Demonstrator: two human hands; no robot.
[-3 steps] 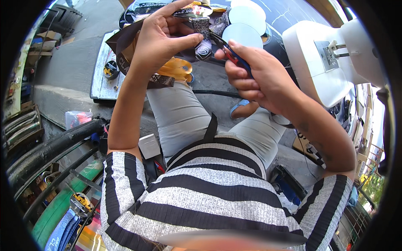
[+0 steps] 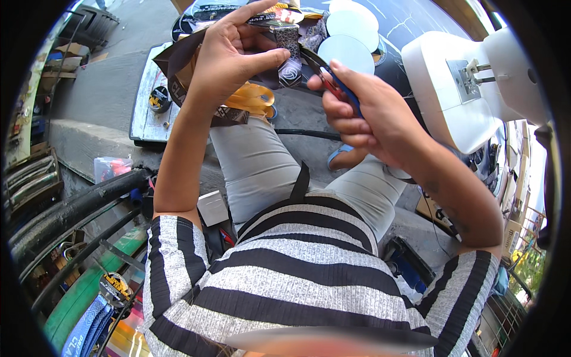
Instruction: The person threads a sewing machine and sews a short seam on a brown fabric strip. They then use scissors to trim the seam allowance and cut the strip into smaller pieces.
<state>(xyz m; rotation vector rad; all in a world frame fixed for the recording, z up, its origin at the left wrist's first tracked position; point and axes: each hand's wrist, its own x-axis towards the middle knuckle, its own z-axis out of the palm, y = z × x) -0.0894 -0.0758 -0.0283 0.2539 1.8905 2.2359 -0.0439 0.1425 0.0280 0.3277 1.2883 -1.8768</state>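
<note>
My left hand is raised at the top, left of centre, its thumb and fingers closed on a dark patterned lanyard strap. A wider dark printed strap and a yellow ribbon hang around that hand and wrist. In my right hand is a pair of pliers with red and blue handles. The dark jaws point up and left, close beside the patterned strap; whether they grip it cannot be made out. Partly behind my left fingers sits a round printed piece.
White discs lie on a dark surface beyond my hands. A white machine stands at the right. On the left, a white board carries a small round tin. Black metal bars run along my left side.
My right hand and the pliers have shifted very slightly down and right. The left hand stays almost still, holding the strap.
</note>
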